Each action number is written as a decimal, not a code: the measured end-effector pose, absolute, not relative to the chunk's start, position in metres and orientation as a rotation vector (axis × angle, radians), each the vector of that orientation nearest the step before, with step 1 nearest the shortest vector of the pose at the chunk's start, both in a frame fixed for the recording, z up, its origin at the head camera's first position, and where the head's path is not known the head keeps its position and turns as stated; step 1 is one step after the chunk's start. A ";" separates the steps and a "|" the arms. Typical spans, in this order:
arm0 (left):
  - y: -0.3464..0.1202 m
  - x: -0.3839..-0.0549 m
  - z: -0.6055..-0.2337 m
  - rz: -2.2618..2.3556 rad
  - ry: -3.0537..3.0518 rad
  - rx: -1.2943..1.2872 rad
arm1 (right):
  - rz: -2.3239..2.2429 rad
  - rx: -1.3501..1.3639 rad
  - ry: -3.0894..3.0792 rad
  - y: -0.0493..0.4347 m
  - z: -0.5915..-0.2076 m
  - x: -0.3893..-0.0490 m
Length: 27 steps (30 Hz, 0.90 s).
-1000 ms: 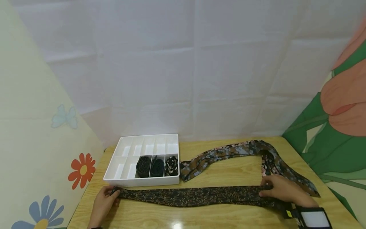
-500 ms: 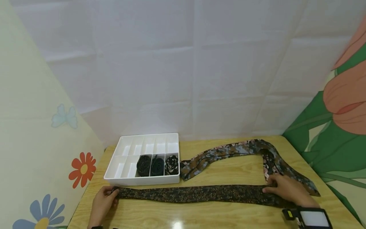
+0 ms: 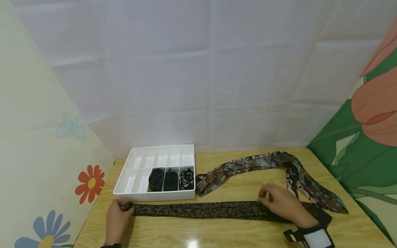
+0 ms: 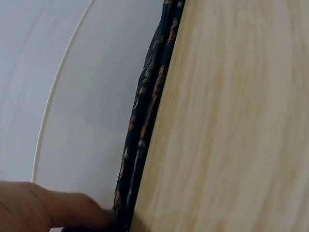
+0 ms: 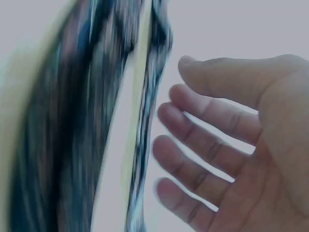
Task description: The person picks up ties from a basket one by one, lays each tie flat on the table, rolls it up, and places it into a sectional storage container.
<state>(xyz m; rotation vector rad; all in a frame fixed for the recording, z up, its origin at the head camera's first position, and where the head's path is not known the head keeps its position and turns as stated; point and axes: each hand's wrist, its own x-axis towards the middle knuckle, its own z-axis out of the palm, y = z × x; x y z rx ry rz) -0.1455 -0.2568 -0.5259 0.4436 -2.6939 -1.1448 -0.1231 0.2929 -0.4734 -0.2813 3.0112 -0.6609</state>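
A dark necktie [image 3: 198, 210] with a small tan pattern lies stretched across the front of the table, doubled over on itself in the left wrist view. At its left end, my left hand [image 3: 118, 217] pinches the narrow tip between thumb and fingers. My right hand [image 3: 280, 203] is over the wide right part of this tie, with relaxed, slightly bent fingers. In the right wrist view the right-hand fingers [image 5: 207, 121] are spread apart from the thumb with nothing between them, and blurred tie fabric shows beside them.
Behind the tie stands a white divided tray [image 3: 152, 197] holding a black rolled tie [image 3: 156, 179], a dark green rolled tie [image 3: 171, 180] and a patterned rolled tie [image 3: 186, 179]. A floral necktie [image 3: 251, 164] lies bent at the back right of the wooden table.
My right hand has let go of the wide part of the tie and moved left over it. My left hand has shifted slightly right, still pinching the tip.
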 end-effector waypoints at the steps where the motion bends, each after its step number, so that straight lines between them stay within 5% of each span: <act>1: -0.254 -0.145 -0.525 -1.122 -2.690 0.425 | -0.684 -0.363 3.010 0.282 -0.476 -0.122; 7: -0.240 -0.143 -0.524 -1.036 -2.691 0.403 | -0.744 -0.753 2.840 0.236 -0.494 -0.121; 27: -0.221 -0.140 -0.526 -1.023 -2.702 0.319 | -0.753 -0.891 2.765 0.184 -0.494 -0.134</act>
